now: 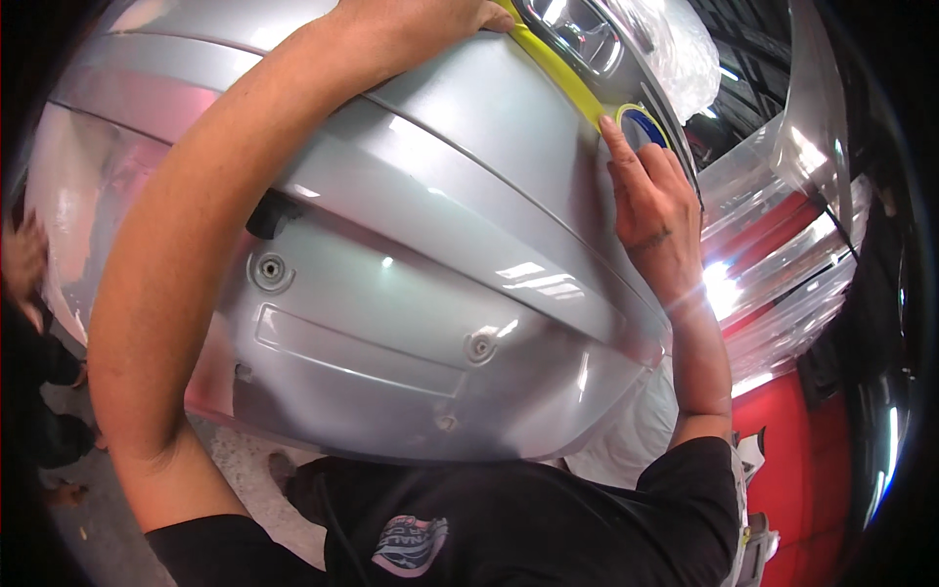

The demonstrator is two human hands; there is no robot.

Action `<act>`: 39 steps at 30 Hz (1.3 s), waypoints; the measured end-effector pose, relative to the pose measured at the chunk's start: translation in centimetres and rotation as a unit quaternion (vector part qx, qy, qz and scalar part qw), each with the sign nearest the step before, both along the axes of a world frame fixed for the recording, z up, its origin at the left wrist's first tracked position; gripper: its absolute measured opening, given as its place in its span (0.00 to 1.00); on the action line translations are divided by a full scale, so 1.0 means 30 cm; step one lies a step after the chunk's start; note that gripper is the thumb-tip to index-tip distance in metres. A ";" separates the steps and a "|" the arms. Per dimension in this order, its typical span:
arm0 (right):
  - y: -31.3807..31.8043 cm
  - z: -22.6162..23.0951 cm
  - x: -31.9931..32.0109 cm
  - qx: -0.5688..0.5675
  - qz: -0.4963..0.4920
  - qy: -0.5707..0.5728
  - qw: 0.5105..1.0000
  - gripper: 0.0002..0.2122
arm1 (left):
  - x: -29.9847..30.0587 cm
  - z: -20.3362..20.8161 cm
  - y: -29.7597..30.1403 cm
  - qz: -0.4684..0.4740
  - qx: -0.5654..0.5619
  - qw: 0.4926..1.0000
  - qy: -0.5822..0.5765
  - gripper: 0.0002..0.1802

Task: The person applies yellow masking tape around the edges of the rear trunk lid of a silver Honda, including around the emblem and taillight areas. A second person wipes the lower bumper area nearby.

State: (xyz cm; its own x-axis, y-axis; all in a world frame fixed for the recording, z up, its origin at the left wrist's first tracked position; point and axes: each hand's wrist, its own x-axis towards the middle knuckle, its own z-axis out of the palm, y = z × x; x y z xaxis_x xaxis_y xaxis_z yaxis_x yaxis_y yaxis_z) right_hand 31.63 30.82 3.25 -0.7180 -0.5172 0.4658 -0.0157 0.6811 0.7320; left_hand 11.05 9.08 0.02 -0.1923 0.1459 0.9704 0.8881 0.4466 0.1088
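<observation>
In front of me is the silver painted bodywork [460, 137] of a car, with a clear-lensed lamp [587, 39] at its upper right. A strip of yellow masking tape [562, 73] runs along the panel edge beside the lamp. My right hand [653, 191] grips the tape roll [643, 127], yellow with a blue core, and its index finger points up against the strip's lower end. Up at the top edge my left hand [450, 15] reaches across the panel, a fingertip touching the strip's upper part. Most of its fingers are hidden or cut off.
Clear plastic sheeting [782, 284] hangs over a red surface at the right, and more crumpled plastic [675, 59] lies beyond the lamp. Another person's hand [24, 259] shows at the left edge. Concrete floor [240, 460] appears below the bodywork.
</observation>
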 end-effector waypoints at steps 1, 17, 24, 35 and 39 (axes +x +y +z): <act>0.016 0.001 0.005 -0.007 0.030 0.003 1.000 0.28 | 0.038 -0.005 -0.017 -0.017 0.002 1.000 -0.006 0.12; 0.001 0.019 0.065 0.062 -0.032 0.002 0.998 0.24 | 0.000 -0.004 0.015 -0.026 -0.003 0.996 -0.088 0.17; 0.014 0.031 0.022 0.103 -0.084 0.013 0.991 0.22 | 0.012 -0.035 0.004 -0.013 0.019 1.000 -0.006 0.16; 0.017 0.038 0.011 0.097 -0.077 0.009 0.992 0.21 | 0.017 -0.010 -0.004 -0.055 0.010 0.995 -0.081 0.13; 0.030 0.040 0.018 0.094 -0.094 0.009 0.991 0.21 | 0.023 -0.037 0.019 -0.020 0.043 0.998 0.045 0.13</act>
